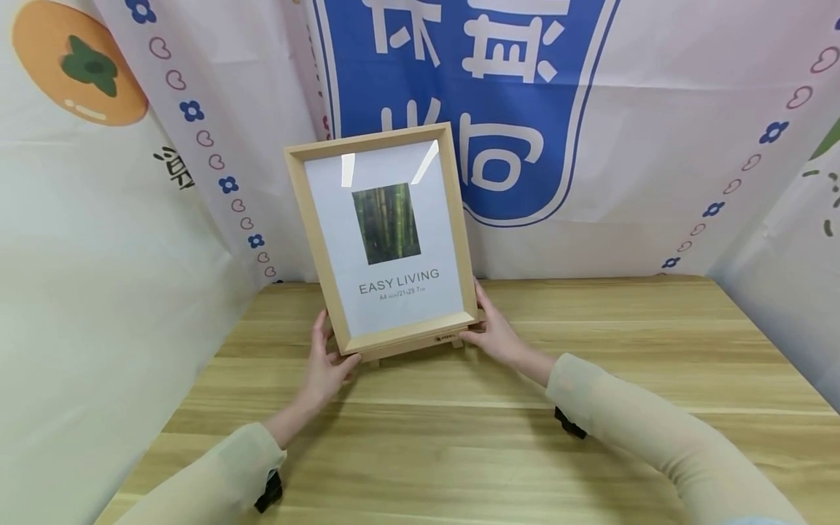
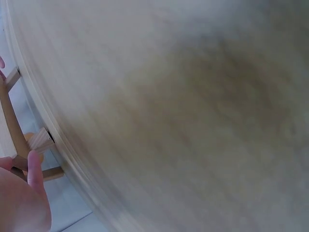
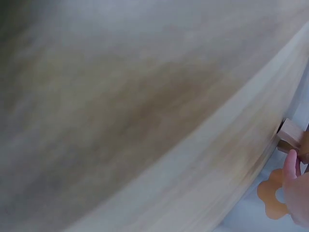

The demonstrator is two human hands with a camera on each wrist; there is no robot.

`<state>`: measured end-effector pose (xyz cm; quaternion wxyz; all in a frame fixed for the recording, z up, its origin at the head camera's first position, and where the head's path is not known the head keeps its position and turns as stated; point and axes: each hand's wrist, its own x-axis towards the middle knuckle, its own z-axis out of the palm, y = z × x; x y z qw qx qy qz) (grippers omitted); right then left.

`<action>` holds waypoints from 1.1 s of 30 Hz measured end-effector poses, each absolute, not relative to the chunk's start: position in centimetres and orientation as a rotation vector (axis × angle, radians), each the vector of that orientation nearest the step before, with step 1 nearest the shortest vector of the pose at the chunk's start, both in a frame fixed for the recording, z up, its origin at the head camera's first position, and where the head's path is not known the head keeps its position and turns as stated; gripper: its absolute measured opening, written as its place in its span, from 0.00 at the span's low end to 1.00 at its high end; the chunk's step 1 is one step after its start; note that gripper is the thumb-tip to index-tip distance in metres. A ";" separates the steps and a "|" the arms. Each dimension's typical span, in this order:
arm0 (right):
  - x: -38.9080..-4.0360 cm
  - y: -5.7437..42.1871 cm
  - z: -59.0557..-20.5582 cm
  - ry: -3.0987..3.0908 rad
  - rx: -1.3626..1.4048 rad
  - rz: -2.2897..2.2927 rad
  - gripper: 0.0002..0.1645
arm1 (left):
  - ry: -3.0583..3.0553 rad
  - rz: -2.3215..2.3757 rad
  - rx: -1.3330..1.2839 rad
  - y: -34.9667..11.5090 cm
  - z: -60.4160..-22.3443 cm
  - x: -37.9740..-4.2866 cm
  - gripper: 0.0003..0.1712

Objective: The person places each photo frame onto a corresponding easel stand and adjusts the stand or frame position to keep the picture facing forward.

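A light wood picture frame [image 1: 391,240] with a bamboo photo and "EASY LIVING" print leans back, tilted a little to the left. Its lower edge rests on the ledge of a small wooden easel [image 1: 420,343], whose short feet stand on the table. My left hand [image 1: 323,372] holds the easel by the frame's lower left corner, thumb in front and fingers at the side. At the lower right, my right hand [image 1: 499,337] grips the easel, thumb on the ledge and fingers behind. The left wrist view shows the easel's feet [image 2: 42,140] beside my thumb; the right wrist view shows an easel foot [image 3: 291,133].
A wood-grain table [image 1: 459,452] lies under both forearms. Behind it hangs a white printed cloth [image 1: 656,146] with a blue sign pattern, and a white side panel [image 1: 85,292] rises on the left. Black straps [image 1: 569,423] sit at the wrists.
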<state>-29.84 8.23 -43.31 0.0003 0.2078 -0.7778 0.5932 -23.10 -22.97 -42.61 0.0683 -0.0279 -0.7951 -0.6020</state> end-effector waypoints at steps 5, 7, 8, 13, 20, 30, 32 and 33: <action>-29.9 8.2 -43.3 -2.441 0.668 1.863 0.67 | -2.406 -1.815 -0.085 -23.0 -42.5 -23.2 0.62; -29.9 8.2 -43.2 -2.444 0.666 1.867 0.67 | -2.408 -1.818 -0.087 -23.0 -42.5 -23.1 0.62; -29.9 8.2 -43.2 -2.447 0.664 1.869 0.67 | -2.407 -1.820 -0.088 -23.0 -42.5 -23.1 0.62; -29.9 8.2 -43.3 -2.435 0.681 1.875 0.67 | -2.399 -1.822 -0.088 -22.9 -42.5 -23.1 0.63; -29.7 8.3 -43.3 -2.436 0.679 1.904 0.67 | -2.396 -1.823 -0.070 -22.7 -42.7 -23.0 0.63; -29.3 9.7 -43.2 -2.479 0.597 1.869 0.67 | -2.381 -1.870 -0.115 -21.3 -42.4 -22.9 0.62; -29.2 10.1 -43.2 -2.478 0.598 1.864 0.67 | -2.384 -1.874 -0.118 -20.9 -42.4 -23.0 0.62; -29.2 10.4 -43.3 -2.478 0.591 1.867 0.67 | -2.386 -1.878 -0.120 -20.6 -42.4 -23.0 0.62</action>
